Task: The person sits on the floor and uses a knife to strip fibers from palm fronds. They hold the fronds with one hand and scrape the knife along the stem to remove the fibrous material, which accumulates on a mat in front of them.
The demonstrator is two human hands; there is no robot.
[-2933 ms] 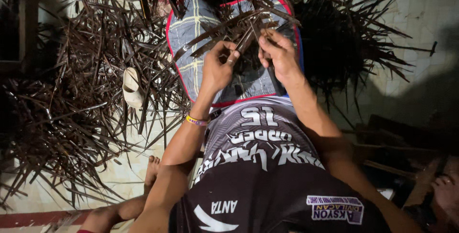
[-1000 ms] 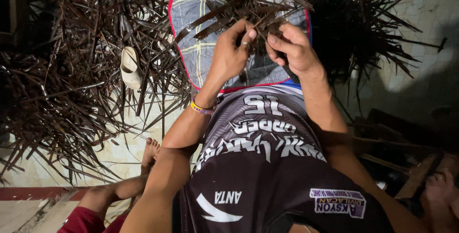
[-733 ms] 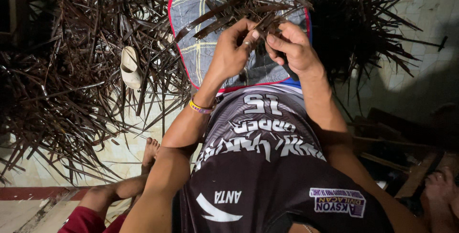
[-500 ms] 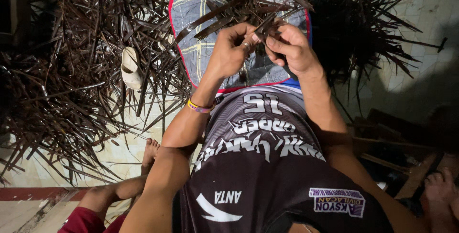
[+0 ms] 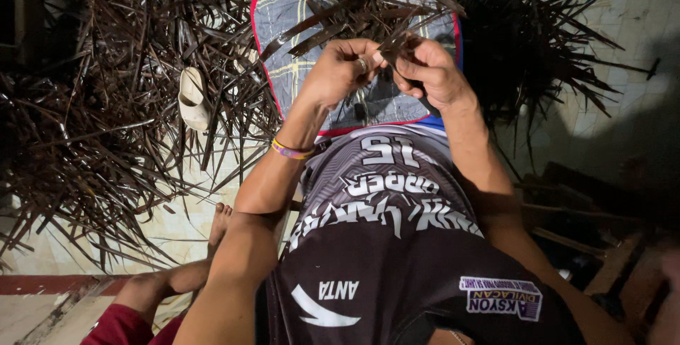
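Closely seen, both hands work at dark leaf strips over the lap.
Left hand: the left hand (image 5: 341, 69) is curled, its fingertips pressed together on the near ends of the dry strips (image 5: 354, 15).
Right hand: the right hand (image 5: 431, 70) pinches a short dark piece of strip between thumb and forefinger, touching the left fingertips.
Where the strips are: they fan up and away from the fingers, lying across the checked cloth (image 5: 297, 19) spread on the lap.
Risk: the strips look stiff and brittle, so a hard bend at the pinch could, I judge, crack one; loose ends may also slip out of the bunch if either pinch slackens.
Surroundings: a heap of dry fronds (image 5: 106, 118) covers the floor to the left, with a pale sandal (image 5: 193, 97) lying in it; a darker heap (image 5: 545, 47) lies to the right.
In the way: the long ends cross one another above the hands and hide the fingertips' work; dim light blurs detail.
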